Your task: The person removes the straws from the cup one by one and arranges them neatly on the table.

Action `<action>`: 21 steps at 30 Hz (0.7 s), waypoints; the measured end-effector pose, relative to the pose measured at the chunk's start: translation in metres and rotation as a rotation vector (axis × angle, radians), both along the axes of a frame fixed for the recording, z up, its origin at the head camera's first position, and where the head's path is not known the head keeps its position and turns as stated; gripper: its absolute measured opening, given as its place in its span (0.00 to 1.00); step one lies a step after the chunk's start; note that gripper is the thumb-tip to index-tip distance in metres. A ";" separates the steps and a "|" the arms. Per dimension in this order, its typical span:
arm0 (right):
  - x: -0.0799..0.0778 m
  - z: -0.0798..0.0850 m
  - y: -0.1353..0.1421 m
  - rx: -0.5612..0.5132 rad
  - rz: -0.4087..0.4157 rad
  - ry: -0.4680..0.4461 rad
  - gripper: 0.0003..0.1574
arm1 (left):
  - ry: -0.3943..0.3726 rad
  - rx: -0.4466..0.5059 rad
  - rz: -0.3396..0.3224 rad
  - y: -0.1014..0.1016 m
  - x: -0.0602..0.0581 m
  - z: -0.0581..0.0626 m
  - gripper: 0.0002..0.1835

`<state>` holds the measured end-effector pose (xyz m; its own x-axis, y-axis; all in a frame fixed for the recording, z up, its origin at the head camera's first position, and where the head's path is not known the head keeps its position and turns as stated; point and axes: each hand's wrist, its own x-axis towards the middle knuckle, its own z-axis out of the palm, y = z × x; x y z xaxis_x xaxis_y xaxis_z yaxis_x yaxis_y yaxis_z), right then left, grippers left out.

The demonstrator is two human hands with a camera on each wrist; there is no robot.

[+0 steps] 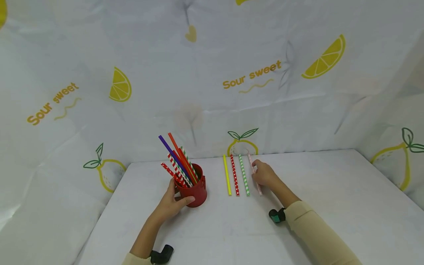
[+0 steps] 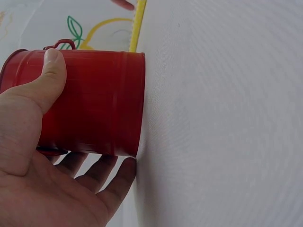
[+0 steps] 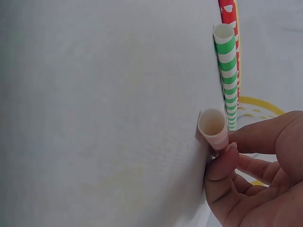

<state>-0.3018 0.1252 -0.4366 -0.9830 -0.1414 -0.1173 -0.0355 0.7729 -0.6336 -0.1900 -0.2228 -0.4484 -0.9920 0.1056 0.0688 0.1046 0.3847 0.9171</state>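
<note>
A red metal bucket [image 1: 197,193] with small side handles stands on the table, several paper straws [image 1: 180,165] leaning out of it to the left. My left hand [image 1: 171,204] grips the bucket's side; in the left wrist view the thumb lies along its wall [image 2: 94,99] and the fingers curl beneath. My right hand [image 1: 266,175] pinches a pale pink straw [image 3: 214,127] between thumb and fingers, at the right end of a row. Beside it lie a green-and-white striped straw [image 1: 244,175], a red straw with white hearts [image 1: 235,175] and a yellow straw [image 1: 227,175].
The white table [image 1: 314,184] reaches back to a hanging white cloth [image 1: 212,110] printed with lemons and lettering. Cloth also rises on the left and right sides. Each wrist wears a small black camera, such as the right one [image 1: 276,216].
</note>
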 end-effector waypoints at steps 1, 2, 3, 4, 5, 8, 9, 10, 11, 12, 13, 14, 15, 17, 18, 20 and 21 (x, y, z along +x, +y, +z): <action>0.000 0.000 0.000 0.000 0.001 -0.001 0.27 | 0.002 0.000 0.000 0.000 0.000 0.000 0.53; 0.000 0.000 0.000 0.001 0.002 -0.001 0.27 | 0.005 0.000 -0.001 0.000 0.000 0.000 0.53; 0.000 0.001 0.000 0.002 0.006 -0.001 0.28 | 0.004 -0.001 0.000 0.000 0.000 0.000 0.53; 0.000 0.001 0.000 0.004 0.008 0.000 0.28 | 0.004 0.000 -0.001 0.000 0.000 0.000 0.53; 0.000 0.001 0.000 0.005 0.008 -0.001 0.28 | 0.004 -0.001 -0.001 0.000 0.001 0.000 0.53; 0.000 0.000 0.000 0.011 0.006 0.000 0.29 | 0.008 0.004 -0.004 0.000 0.000 0.000 0.53; 0.000 0.000 0.000 0.015 0.009 0.003 0.29 | 0.009 0.007 -0.006 0.000 0.000 0.000 0.53; 0.000 0.000 0.000 0.017 0.008 0.003 0.29 | 0.009 0.011 -0.008 0.000 0.000 0.000 0.53; -0.001 -0.001 0.000 0.019 0.008 0.003 0.29 | 0.010 0.012 -0.010 0.000 0.000 0.000 0.53; -0.001 -0.001 0.001 0.022 0.008 0.004 0.29 | 0.010 0.014 -0.010 0.000 0.000 0.000 0.53; -0.001 -0.001 0.001 0.023 0.007 0.002 0.29 | 0.012 0.015 -0.010 0.000 0.000 0.000 0.53; -0.001 -0.001 0.001 0.024 0.007 0.002 0.29 | 0.013 0.015 -0.012 0.000 0.000 0.000 0.53; -0.001 -0.001 0.001 0.026 0.009 0.005 0.29 | 0.015 0.013 -0.012 0.000 0.000 -0.001 0.53; -0.002 -0.001 0.001 0.025 0.007 0.005 0.29 | 0.019 0.012 -0.011 0.000 -0.001 -0.001 0.53; -0.002 -0.001 0.001 0.026 0.003 0.002 0.29 | 0.020 0.013 -0.010 0.000 -0.001 -0.001 0.53; -0.002 -0.001 0.001 0.028 -0.004 -0.003 0.29 | 0.021 0.014 -0.012 0.000 -0.001 -0.001 0.52; -0.002 -0.001 0.000 0.026 -0.010 -0.008 0.29 | 0.019 0.016 -0.010 0.000 -0.001 -0.001 0.52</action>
<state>-0.3042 0.1255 -0.4372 -0.9833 -0.1287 -0.1286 -0.0231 0.7895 -0.6133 -0.1912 -0.2233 -0.4497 -0.9894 0.1145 0.0897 0.1262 0.3691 0.9208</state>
